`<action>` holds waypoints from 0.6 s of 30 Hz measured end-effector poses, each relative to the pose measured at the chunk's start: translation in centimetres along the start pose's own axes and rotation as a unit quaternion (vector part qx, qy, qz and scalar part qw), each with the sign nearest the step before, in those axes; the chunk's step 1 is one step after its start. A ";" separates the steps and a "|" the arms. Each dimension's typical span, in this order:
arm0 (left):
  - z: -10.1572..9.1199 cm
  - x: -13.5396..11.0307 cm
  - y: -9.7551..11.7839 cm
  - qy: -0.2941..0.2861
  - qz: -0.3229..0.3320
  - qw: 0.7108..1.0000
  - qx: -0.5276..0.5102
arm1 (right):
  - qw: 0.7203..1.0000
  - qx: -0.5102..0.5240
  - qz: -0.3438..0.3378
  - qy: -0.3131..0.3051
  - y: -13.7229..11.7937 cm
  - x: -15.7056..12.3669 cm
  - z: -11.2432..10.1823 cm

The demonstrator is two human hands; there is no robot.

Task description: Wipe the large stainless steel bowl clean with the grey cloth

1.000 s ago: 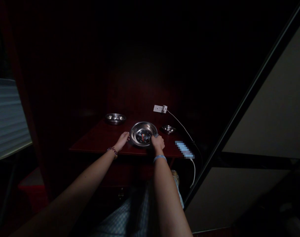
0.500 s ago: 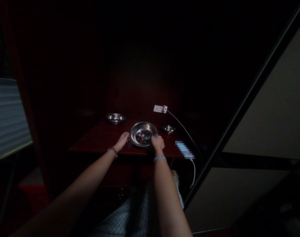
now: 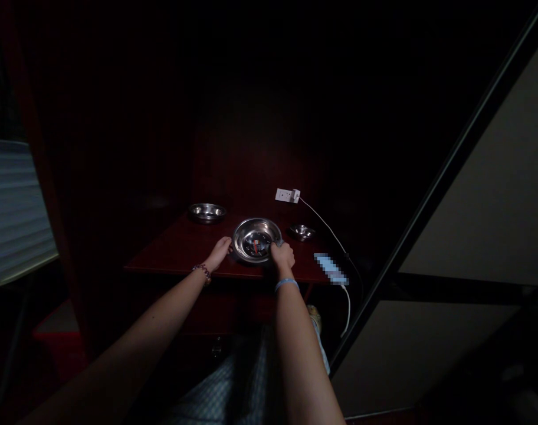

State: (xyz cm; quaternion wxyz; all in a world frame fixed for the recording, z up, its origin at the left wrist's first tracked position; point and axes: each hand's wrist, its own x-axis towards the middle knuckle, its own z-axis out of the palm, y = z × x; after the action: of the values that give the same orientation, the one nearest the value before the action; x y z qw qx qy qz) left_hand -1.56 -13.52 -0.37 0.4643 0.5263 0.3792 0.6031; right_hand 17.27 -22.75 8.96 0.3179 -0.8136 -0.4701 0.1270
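A round stainless steel bowl [image 3: 246,230] is between my hands at the front of the dark red desk [image 3: 171,251], its inside tilted towards me. A small dark, red and light patch, perhaps a label or a reflection, shows on its bottom. My right hand [image 3: 283,255] is closed on the right rim, thumb over the edge. At the left rim, my left hand [image 3: 219,254] has its fingers curled against the edge, partly hidden. Behind stand a second steel bowl [image 3: 207,213] at the left and a smaller steel bowl [image 3: 301,232] at the right.
A white socket [image 3: 284,195] with a plugged-in charger is on the back wall. Its white cable [image 3: 324,221] runs down the right side. A blurred-out phone-like object [image 3: 331,269] lies at the desk's right edge. A drawer with a knob [image 3: 216,347] is below.
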 end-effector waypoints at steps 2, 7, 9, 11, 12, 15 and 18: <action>0.0 0.0 -0.1 0.003 0.001 1.000 -0.003 | 1.000 -0.001 -0.001 -0.001 0.0 0.0 0.0; 0.0 0.1 -0.2 0.000 0.000 1.000 -0.010 | 1.000 0.000 0.001 -0.005 0.0 0.1 0.0; 0.0 0.1 -0.1 0.000 -0.003 1.000 -0.015 | 1.000 0.001 0.001 -0.005 0.0 0.1 0.0; -0.1 0.1 -0.1 -0.002 -0.004 1.000 -0.018 | 1.000 -0.001 0.002 -0.005 0.0 0.1 0.0; -0.1 0.1 0.0 -0.004 -0.004 1.000 -0.017 | 1.000 -0.003 0.002 -0.005 0.0 0.1 0.0; -0.1 0.1 0.0 -0.007 0.001 1.000 -0.011 | 1.000 -0.006 0.000 -0.003 0.0 0.1 0.1; -0.1 0.1 -0.1 -0.004 0.003 1.000 -0.012 | 1.000 -0.005 -0.001 -0.002 0.0 0.1 0.1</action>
State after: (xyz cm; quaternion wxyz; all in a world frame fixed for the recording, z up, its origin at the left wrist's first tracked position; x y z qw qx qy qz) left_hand -1.63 -13.40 -0.49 0.4699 0.5244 0.3687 0.6068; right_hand 17.30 -22.61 8.87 0.3128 -0.8143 -0.4725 0.1260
